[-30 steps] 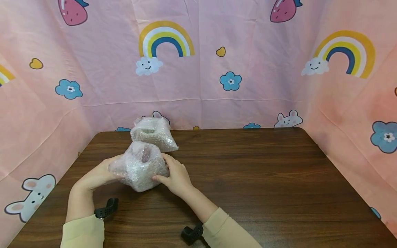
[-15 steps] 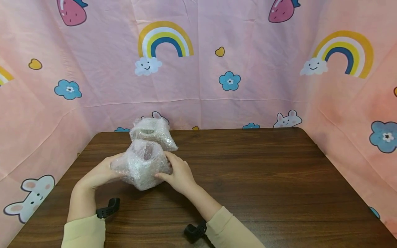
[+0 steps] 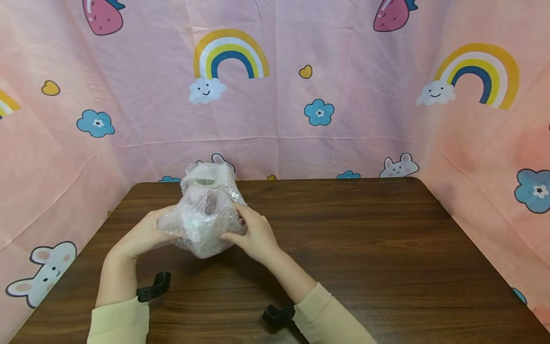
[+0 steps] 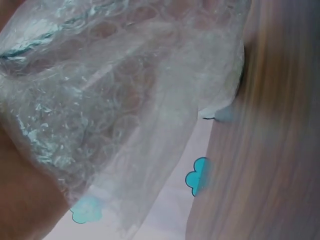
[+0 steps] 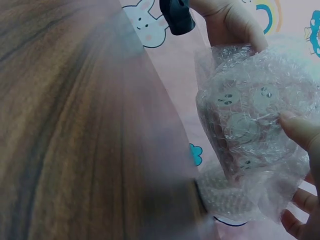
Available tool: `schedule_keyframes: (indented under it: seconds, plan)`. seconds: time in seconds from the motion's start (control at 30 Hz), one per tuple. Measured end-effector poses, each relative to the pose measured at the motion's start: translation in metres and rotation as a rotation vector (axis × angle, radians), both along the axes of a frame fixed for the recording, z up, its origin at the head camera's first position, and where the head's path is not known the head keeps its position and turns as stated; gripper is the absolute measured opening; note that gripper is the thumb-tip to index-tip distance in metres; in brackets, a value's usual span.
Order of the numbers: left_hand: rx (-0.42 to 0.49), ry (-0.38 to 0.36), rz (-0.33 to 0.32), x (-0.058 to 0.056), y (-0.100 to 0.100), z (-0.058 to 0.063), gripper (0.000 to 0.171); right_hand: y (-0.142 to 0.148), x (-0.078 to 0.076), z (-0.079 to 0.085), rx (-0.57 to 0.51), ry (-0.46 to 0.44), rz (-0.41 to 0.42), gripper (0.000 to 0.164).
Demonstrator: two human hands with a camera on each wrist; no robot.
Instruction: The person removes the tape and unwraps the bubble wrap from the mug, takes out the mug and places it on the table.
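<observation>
Both hands hold a bubble-wrapped bundle (image 3: 204, 229) over the left part of the table. My left hand (image 3: 148, 231) grips its left side, the fingers mostly hidden by the wrap. On the other side my right hand (image 3: 254, 235) clasps it, thumb in front and fingers behind. Through the plastic in the right wrist view, pale round patches with small dark marks show on the bundle's contents (image 5: 242, 127). Behind it stands a second bubble-wrapped bundle (image 3: 210, 173), partly covered by the held one in the head view. Clear wrap (image 4: 115, 100) fills much of the left wrist view.
The dark wood table (image 3: 343, 248) reaches back to a pink printed curtain (image 3: 275, 119), which hangs along the back and both sides. A black wrist device sits on each forearm, the left one (image 3: 154, 286) and the right one (image 3: 278, 315).
Both hands have carried the held bundle a little away from me and to the right, so it now overlaps more of the rear bundle, which has stayed put.
</observation>
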State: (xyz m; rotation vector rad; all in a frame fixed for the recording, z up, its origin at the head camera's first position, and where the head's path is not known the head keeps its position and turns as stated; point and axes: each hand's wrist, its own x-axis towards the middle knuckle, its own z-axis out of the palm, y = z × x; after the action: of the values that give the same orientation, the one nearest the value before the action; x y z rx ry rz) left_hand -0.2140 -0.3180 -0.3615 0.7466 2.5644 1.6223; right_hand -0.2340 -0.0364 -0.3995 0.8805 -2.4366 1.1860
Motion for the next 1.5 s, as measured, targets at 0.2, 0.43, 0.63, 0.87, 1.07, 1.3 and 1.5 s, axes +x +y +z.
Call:
schedule_keyframes:
  seconds: [0.2,0.43,0.63,0.87,1.07,1.3,1.5]
  plan:
    - [-0.036,0.021,0.032,0.000,0.009,0.005,0.058,0.007,-0.001,0.006,-0.002,0.013,-0.007,0.073]
    - [0.008,0.024,0.034,-0.003,0.020,0.006,0.059,0.017,-0.003,0.009,-0.014,0.030,-0.006,0.073]
    - [0.046,0.033,0.019,-0.004,0.029,0.006,0.053,0.026,-0.004,0.012,-0.003,0.048,-0.021,0.073]
    - [0.042,0.023,0.045,-0.005,0.039,0.006,0.059,0.035,-0.005,0.015,0.019,0.091,-0.039,0.073]
    - [0.051,0.040,0.049,-0.006,0.050,0.007,0.063,0.045,-0.006,0.017,-0.005,0.111,-0.015,0.072]
    - [0.068,0.023,0.057,-0.009,0.063,0.005,0.067,0.057,-0.008,0.015,-0.040,0.049,0.015,0.073]
    - [0.064,0.030,0.061,-0.012,0.073,0.002,0.068,0.066,-0.011,0.011,-0.047,0.071,0.024,0.072]
